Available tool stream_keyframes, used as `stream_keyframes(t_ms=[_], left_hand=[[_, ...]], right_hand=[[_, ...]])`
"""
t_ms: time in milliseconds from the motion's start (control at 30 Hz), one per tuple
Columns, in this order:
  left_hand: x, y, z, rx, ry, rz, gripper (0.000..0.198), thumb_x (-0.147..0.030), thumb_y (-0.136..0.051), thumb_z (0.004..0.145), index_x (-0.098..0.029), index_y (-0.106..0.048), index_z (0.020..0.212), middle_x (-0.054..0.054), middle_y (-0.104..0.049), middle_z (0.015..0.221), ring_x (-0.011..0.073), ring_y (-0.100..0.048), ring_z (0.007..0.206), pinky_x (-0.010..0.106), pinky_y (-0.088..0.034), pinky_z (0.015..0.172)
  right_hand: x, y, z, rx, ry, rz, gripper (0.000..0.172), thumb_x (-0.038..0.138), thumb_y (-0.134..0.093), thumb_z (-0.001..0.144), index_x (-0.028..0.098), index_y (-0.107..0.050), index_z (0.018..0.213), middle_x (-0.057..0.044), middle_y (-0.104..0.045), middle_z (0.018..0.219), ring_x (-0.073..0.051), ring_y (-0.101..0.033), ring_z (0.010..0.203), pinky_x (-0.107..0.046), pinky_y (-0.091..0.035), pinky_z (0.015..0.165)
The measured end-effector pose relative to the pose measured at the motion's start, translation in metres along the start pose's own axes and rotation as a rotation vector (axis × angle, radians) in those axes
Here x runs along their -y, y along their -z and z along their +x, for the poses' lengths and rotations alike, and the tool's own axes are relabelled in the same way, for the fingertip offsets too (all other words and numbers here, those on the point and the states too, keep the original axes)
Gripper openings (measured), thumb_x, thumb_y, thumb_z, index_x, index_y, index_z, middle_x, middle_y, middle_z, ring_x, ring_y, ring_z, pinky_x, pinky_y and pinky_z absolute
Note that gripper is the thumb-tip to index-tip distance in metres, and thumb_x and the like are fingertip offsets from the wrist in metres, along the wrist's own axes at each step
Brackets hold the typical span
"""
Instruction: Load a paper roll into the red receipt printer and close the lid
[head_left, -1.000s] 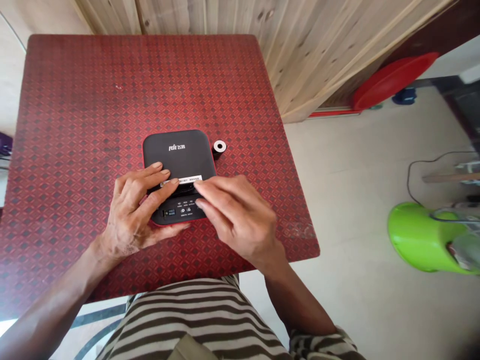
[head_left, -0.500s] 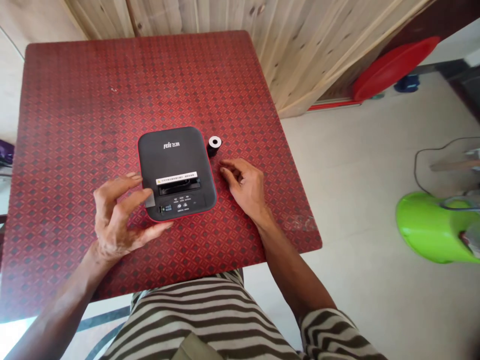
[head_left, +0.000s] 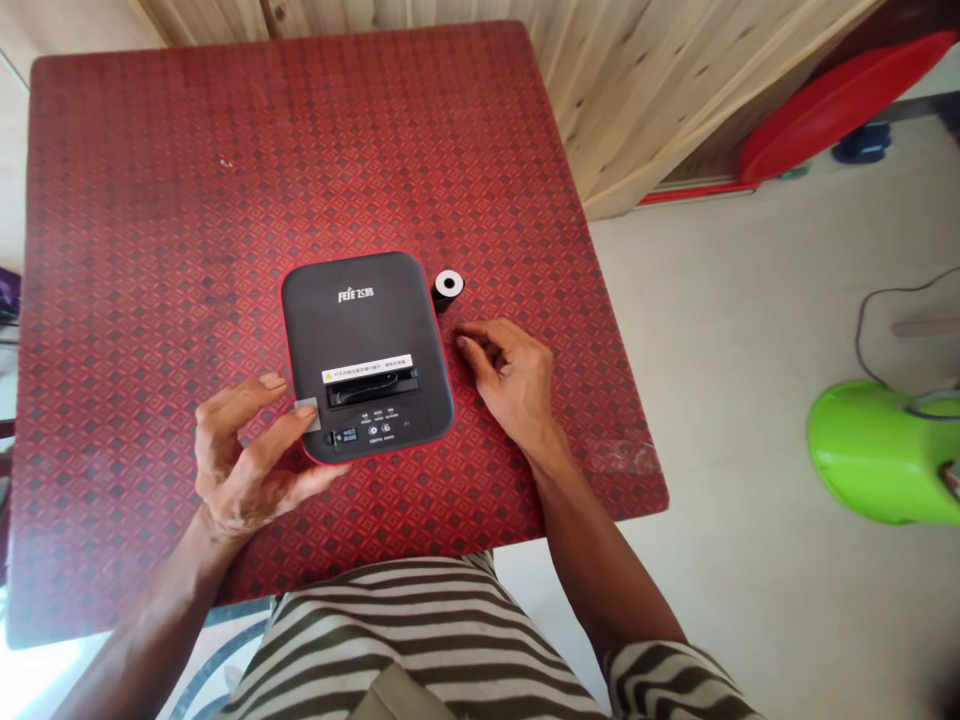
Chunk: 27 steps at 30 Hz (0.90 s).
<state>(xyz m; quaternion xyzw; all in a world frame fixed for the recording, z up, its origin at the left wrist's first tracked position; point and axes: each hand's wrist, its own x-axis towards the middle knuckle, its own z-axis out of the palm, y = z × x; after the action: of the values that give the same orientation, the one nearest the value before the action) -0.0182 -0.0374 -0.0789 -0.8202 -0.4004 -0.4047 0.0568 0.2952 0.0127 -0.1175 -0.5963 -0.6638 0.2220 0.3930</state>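
A black receipt printer (head_left: 360, 335) with a red rim lies flat on the table, its paper slot and small buttons towards me. My left hand (head_left: 244, 455) is at its near left corner with fingers spread. The index fingertip touches a grey tab (head_left: 308, 414) on the edge, and the thumb lies along the front edge. To the right of the printer, my right hand (head_left: 514, 375) rests on the table, fingers curled in and nothing visible in them. Just beyond that hand, a small paper roll (head_left: 449, 284) stands on end, close against the printer's right side.
The table (head_left: 150, 220) has a red patterned top and ends at my waist. Wooden panelling (head_left: 600, 100) runs behind it. On the floor to the right are a bright green plastic tub or stool (head_left: 877, 450) and a large red round object (head_left: 840, 110).
The view has shifted slightly, so everything sits a little differently. My left index finger now presses on the grey tab at the printer's edge. My right hand keeps its pose.
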Motion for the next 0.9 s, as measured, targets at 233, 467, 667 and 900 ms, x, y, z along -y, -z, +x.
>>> stream_keyframes(t_ms=[233,467,667,900], left_hand=[[-0.007,-0.001,-0.005,0.042,0.246,-0.127,0.044,-0.045,-0.089,0.088,-0.032,-0.068,0.125,0.003,-0.066,0.139,0.0251,-0.071,0.12,0.048,-0.065,0.093],[0.0,-0.006,-0.002,0.023,0.236,-0.3,0.057,-0.046,-0.098,0.077,-0.028,-0.071,0.123,0.009,-0.068,0.131,0.0264,-0.071,0.116,0.047,-0.065,0.091],[0.001,-0.011,-0.004,0.012,0.167,-0.266,0.058,-0.047,-0.091,0.085,-0.026,-0.067,0.133,0.011,-0.067,0.132,0.0274,-0.071,0.119,0.045,-0.061,0.094],[0.001,-0.009,-0.002,0.003,0.091,-0.148,0.063,-0.053,-0.087,0.088,-0.024,-0.064,0.138,0.011,-0.067,0.125,0.025,-0.07,0.111,0.04,-0.061,0.091]], right_hand=[[0.003,0.002,0.001,-0.007,0.023,-0.012,0.017,0.024,-0.064,0.1,0.022,-0.081,0.096,-0.003,-0.079,0.086,-0.018,-0.07,0.074,-0.034,-0.056,0.074],[0.0,0.0,0.0,-0.016,-0.016,0.014,0.015,0.024,-0.065,0.099,0.022,-0.081,0.099,-0.003,-0.08,0.089,-0.018,-0.07,0.073,-0.034,-0.057,0.074],[0.049,0.026,0.01,-0.131,0.162,-0.007,0.009,0.023,-0.071,0.102,0.024,-0.08,0.104,0.0,-0.078,0.087,-0.014,-0.065,0.067,-0.03,-0.052,0.064],[0.138,0.011,0.061,0.596,0.453,-0.481,0.03,0.015,-0.047,0.113,0.018,-0.076,0.118,-0.008,-0.079,0.114,-0.021,-0.075,0.097,-0.033,-0.051,0.077]])
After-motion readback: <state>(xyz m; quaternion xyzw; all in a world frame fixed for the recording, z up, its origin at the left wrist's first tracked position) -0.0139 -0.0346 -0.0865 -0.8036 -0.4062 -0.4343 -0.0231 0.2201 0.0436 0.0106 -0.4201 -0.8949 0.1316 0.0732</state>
